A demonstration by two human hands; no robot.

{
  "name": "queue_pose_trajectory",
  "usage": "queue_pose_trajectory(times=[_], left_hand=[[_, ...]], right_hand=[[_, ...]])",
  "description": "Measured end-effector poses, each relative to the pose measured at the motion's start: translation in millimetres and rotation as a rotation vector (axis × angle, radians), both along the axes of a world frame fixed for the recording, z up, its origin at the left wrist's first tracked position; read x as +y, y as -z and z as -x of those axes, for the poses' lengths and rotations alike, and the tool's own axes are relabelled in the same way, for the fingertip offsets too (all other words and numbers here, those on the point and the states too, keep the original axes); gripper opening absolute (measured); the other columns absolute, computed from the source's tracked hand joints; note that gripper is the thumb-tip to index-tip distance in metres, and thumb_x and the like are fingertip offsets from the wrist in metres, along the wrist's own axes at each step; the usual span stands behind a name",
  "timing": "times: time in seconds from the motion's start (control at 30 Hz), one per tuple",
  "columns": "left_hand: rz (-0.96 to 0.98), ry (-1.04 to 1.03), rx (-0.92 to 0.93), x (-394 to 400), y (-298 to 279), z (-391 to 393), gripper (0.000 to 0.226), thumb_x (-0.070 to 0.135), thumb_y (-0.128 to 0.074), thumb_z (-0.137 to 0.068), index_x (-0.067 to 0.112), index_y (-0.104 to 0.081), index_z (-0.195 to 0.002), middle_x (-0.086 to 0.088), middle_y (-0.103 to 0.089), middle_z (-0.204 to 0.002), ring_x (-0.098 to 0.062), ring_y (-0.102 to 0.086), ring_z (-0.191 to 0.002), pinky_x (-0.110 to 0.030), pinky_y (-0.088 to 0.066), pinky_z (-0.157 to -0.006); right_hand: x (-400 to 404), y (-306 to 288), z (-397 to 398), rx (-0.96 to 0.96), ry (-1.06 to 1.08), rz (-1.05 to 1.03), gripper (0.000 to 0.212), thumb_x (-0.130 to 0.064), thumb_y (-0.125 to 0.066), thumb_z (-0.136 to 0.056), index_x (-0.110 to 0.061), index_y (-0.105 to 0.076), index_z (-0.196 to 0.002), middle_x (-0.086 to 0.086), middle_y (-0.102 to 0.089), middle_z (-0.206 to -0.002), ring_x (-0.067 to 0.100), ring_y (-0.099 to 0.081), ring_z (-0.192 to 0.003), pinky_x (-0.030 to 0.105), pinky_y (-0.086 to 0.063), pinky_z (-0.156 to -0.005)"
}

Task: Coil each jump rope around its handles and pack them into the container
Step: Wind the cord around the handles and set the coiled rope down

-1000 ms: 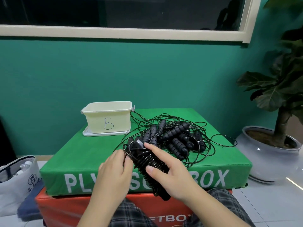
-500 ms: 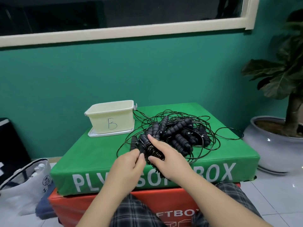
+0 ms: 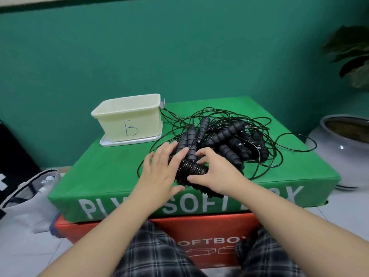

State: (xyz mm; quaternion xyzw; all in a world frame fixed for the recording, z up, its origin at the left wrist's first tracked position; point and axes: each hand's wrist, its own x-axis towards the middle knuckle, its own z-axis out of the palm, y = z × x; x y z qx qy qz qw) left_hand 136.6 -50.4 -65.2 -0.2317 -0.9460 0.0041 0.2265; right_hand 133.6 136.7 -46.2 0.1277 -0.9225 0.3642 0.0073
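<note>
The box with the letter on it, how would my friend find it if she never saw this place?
Look at the green soft box in front of the teal wall. On its far left corner sits a pale yellow tub on a white lid. It has a big handwritten B on its front, and it stands left of the tangled black jump ropes.
</note>
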Motion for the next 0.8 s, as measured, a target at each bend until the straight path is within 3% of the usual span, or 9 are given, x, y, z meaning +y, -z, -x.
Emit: queue_pose_trajectory(times=[0.1,0.2,0.3,0.37,0.47,0.53,0.6,0.7,0.8], left_hand=[[0.102,0.067,0.012,2.0,5.8,19.8,0.115,0.044,-0.089,-0.037,0.019,-0.037,-0.137,-0.008,-0.049,-0.130,-0.027,-0.038,-0.125,-0.052,-0.044,-0.095],[0.059,0.132,0.050,-11.7,12.6,40.9,0.099,0.040,-0.087,-0.039,0.015,-0.041,-0.124,-0.007,-0.057,-0.112,-0.025,-0.044,-0.104,-0.042,-0.054,-0.074],[0.072,0.039,0.015,-38.9,20.4,60.1,0.090,0.048,-0.085,-0.045,0.017,-0.043,-0.119,-0.005,-0.060,-0.107,-0.024,-0.050,-0.096,-0.038,-0.054,-0.067],[0.048,-0.067,-0.047,-60.8,25.8,73.8,0.087,0.048,-0.085,-0.050,0.020,-0.042,-0.120,-0.004,-0.061,-0.106,-0.027,-0.057,-0.094,-0.040,-0.051,-0.070],[-0.077,-0.233,-0.113,-92.2,26.8,97.0,0.072,0.042,-0.078,-0.065,0.023,-0.043,-0.126,-0.002,-0.056,-0.116,-0.026,-0.051,-0.107,-0.045,-0.043,-0.085],[-0.156,-0.340,-0.163,-110.1,26.1,114.2,0.070,0.041,-0.074,-0.071,0.021,-0.044,-0.130,-0.003,-0.052,-0.123,-0.026,-0.045,-0.112,-0.045,-0.040,-0.091],[-0.204,-0.434,-0.181,-127.8,26.2,132.6,0.071,0.040,-0.075,-0.072,0.018,-0.043,-0.132,-0.005,-0.048,-0.126,-0.030,-0.044,-0.112,-0.047,-0.041,-0.090],[-0.160,-0.536,-0.255,-153.5,29.7,161.0,0.075,0.040,-0.073,-0.074,0.023,-0.038,-0.138,-0.005,-0.044,-0.133,-0.030,-0.041,-0.117,-0.048,-0.041,-0.093],[0.016,-0.594,-0.363,-167.1,37.4,183.7,0.081,0.040,-0.065,-0.081,0.042,-0.016,-0.146,-0.003,-0.038,-0.142,-0.028,-0.031,-0.131,-0.056,-0.027,-0.107]], right_hand=[[-9.7,0.8,18.2,-0.003,-0.045,0.020,0.060,-0.041,-0.079,-0.071,-0.028,-0.045,-0.119,-0.016,-0.057,-0.102,0.007,-0.057,-0.102,0.028,-0.045,-0.090],[-21.6,4.8,40.0,-0.035,-0.082,0.083,0.049,-0.039,-0.073,-0.079,-0.028,-0.048,-0.120,-0.013,-0.063,-0.106,0.007,-0.058,-0.108,0.031,-0.044,-0.098],[-29.5,-0.4,64.0,-0.003,-0.144,0.104,0.034,-0.034,-0.059,-0.092,-0.025,-0.052,-0.124,-0.012,-0.064,-0.114,0.002,-0.055,-0.103,0.025,-0.041,-0.100],[-29.5,-4.8,87.3,0.148,-0.170,-0.096,0.035,-0.035,-0.054,-0.094,-0.023,-0.052,-0.127,-0.007,-0.060,-0.124,0.007,-0.051,-0.107,0.024,-0.037,-0.098],[-26.1,-1.5,129.3,0.370,-0.134,-0.462,0.042,-0.036,-0.050,-0.095,-0.024,-0.047,-0.136,-0.002,-0.044,-0.144,0.021,-0.024,-0.142,0.040,-0.019,-0.117],[-19.2,7.8,153.1,0.352,-0.071,-0.612,0.046,-0.042,-0.044,-0.097,-0.030,-0.042,-0.141,-0.002,-0.031,-0.153,0.021,-0.009,-0.147,0.050,-0.006,-0.118],[-10.6,16.6,168.1,0.270,-0.013,-0.669,0.051,-0.054,-0.029,-0.096,-0.039,-0.032,-0.144,-0.001,-0.027,-0.156,0.023,-0.007,-0.148,0.054,-0.002,-0.116],[-6.6,24.3,177.0,0.206,-0.009,-0.714,0.065,-0.063,-0.004,-0.087,-0.045,-0.019,-0.147,-0.001,-0.033,-0.153,0.023,-0.020,-0.144,0.051,-0.011,-0.116],[-8.2,27.7,180.6,0.210,-0.039,-0.679,0.054,-0.058,-0.017,-0.095,-0.044,-0.017,-0.147,-0.003,-0.035,-0.151,0.021,-0.025,-0.141,0.042,-0.031,-0.111]])
